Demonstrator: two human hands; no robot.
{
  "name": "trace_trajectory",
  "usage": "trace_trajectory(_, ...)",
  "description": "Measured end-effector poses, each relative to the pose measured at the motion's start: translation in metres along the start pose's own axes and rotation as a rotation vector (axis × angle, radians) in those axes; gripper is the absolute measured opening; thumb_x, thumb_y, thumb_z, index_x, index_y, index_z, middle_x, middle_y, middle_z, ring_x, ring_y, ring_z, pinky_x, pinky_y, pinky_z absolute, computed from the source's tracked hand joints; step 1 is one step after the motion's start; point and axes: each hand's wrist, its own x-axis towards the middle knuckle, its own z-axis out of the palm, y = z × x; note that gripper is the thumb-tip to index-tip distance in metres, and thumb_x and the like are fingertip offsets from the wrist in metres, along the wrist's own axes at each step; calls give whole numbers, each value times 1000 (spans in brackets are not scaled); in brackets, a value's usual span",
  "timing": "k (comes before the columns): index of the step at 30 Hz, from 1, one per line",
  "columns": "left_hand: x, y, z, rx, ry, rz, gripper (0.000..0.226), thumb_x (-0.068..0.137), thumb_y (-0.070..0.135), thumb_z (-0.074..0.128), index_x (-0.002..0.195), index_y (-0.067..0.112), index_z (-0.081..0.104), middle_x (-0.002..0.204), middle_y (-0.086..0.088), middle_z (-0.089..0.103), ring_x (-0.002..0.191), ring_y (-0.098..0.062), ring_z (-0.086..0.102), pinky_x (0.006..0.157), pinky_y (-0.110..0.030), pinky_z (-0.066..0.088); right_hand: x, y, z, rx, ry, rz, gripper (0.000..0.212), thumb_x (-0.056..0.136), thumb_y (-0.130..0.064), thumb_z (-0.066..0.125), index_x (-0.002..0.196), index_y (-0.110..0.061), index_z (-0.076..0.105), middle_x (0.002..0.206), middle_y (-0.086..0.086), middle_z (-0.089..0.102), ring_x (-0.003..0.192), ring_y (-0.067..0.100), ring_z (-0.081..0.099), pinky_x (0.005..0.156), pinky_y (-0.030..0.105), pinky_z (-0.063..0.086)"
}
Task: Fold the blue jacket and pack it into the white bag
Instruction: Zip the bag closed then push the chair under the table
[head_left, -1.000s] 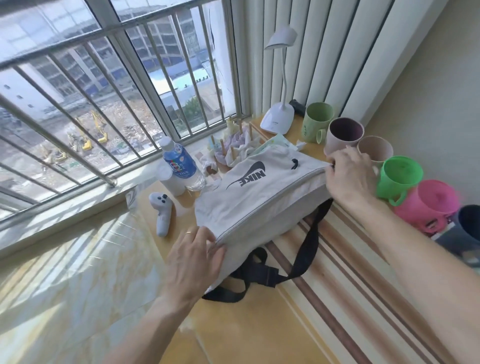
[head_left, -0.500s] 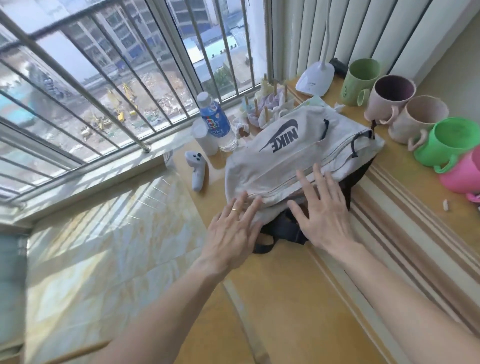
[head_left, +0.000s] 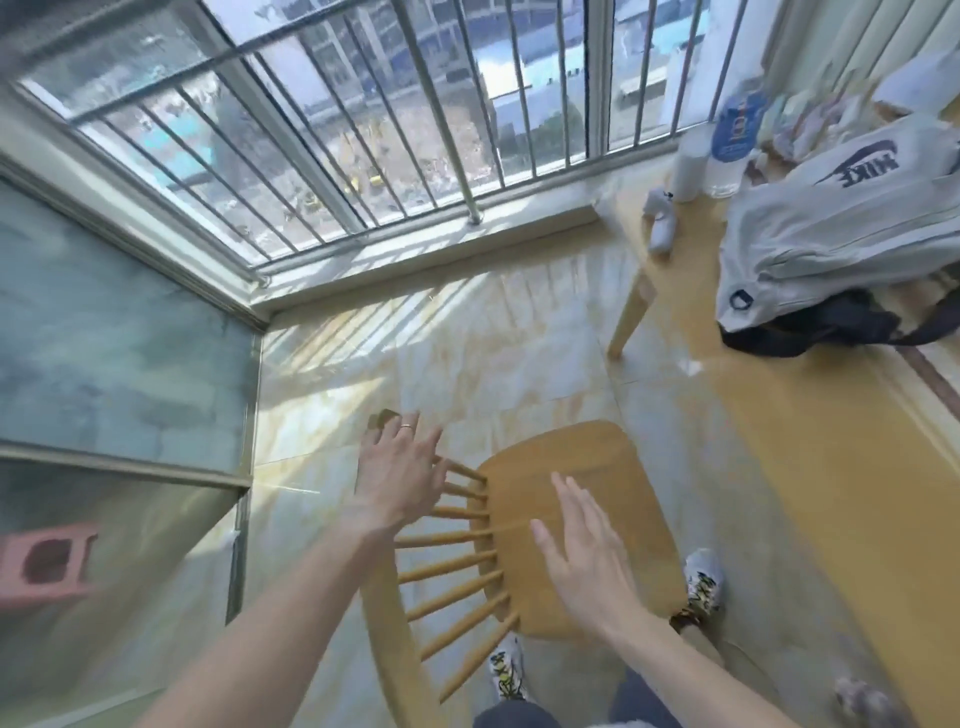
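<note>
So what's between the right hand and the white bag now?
In the head view, the right hand hovers over the wooden chair seat. Between it and the white bag lie tiled floor and bare yellow table.

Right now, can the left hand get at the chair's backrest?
Probably yes. The left hand, fingers spread and empty, hovers right at the top rail of the wooden chair, and nothing lies between them.

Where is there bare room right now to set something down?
The chair seat is bare under the right hand. The table is open nearer than the bag and its strap. The far end is crowded: bottle, a white controller and clutter beside the bag.
</note>
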Motion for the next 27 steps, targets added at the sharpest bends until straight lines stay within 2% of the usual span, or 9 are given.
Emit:
trace_trajectory(5,-60,-87,43,93,-4,97,44,100,42,40,140,29,51,163,-14,36,147,-36,33,113,-55,30,-48,-89,104,57,-241,158,73,102,-60,30,162,-28,3,171,2,11,156,24,17,123,41,21)
trace_trajectory(8,-71,-107,49,159,-23,265,49,96,39,44,144,28,48,167,-16,26,148,-37,33,112,-55,34,-49,-123,140,65,-303,269,82,98,-65,35,162,-21,9,165,11,26,148,30,33,115,40,33)
trace_trajectory(11,-71,-120,49,196,6,355,55,94,35,47,149,27,44,169,-17,20,154,-35,23,116,-53,31,-43,-133,161,131,-329,340,98,84,-75,42,160,-21,13,163,9,30,147,31,35,116,44,33)
trace_trajectory(15,-65,-125,56,248,21,448,61,95,28,45,155,22,37,171,-15,15,158,-33,12,124,-54,19,-32,-131,175,82,-333,307,67,91,-52,50,146,-20,30,142,6,44,127,29,49,100,42,45)
trace_trajectory(17,-51,-126,62,86,33,437,58,102,37,38,158,23,34,172,-11,15,157,-32,18,122,-51,27,-30,-134,183,53,-314,297,59,95,-42,49,146,-20,29,142,6,43,127,31,48,91,39,41)
trace_trajectory(20,-28,-121,76,-198,64,342,64,105,38,37,164,23,14,173,-7,6,147,-34,40,100,-47,53,-35,-145,191,-43,-219,278,63,99,-32,44,156,-22,18,149,6,38,131,33,44,85,40,35)
trace_trajectory(23,-10,-112,86,-336,94,337,78,104,24,39,163,13,-11,170,-11,-20,142,-38,43,93,-39,52,-35,-168,205,-191,-124,296,77,98,-16,45,162,-19,2,151,9,35,134,34,39,97,40,36)
trace_trajectory(25,-8,-105,83,-514,92,327,84,101,8,40,160,10,-19,166,-11,-32,147,-34,32,84,-30,44,-30,-181,214,-225,-36,334,79,97,-12,46,162,-18,1,154,8,32,138,33,36,110,42,35)
trace_trajectory(27,-2,-107,90,-754,9,281,90,96,-1,40,160,13,-22,170,-11,-23,147,-28,24,85,-26,40,-20,-192,225,-146,61,445,74,96,-11,47,161,-19,11,155,3,32,141,30,34,114,41,32)
